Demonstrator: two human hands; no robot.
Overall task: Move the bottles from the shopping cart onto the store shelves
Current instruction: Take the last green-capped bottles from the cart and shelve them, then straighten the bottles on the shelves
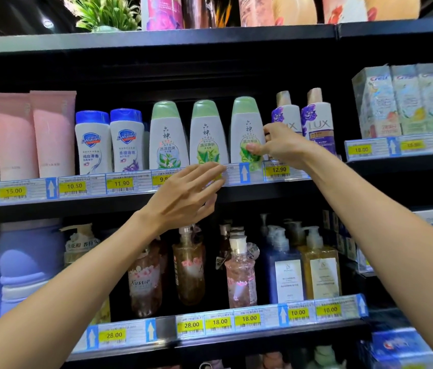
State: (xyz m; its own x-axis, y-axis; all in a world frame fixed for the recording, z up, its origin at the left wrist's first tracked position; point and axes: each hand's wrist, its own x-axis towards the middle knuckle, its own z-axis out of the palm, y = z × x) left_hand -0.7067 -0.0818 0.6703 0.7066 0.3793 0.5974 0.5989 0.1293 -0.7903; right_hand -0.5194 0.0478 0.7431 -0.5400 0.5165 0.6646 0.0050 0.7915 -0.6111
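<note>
Right hand (280,145) grips rightmost green-cap bottle (246,123) upright on shelf (276,193), beside Lux bottles (316,121). Left hand (186,198) open, fingers relaxed, holding nothing, at price strip (77,186).

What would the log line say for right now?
right hand: grips green-capped bottle on shelf | left hand: open, holds nothing

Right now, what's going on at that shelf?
A person is stocking a store shelf. The right hand grips the rightmost green-capped bottle, thumb on its label and fingers round its right side, as it stands beside two matching bottles. The left hand is open and holds nothing, in front of the price strip. The cart is not in view.
</note>
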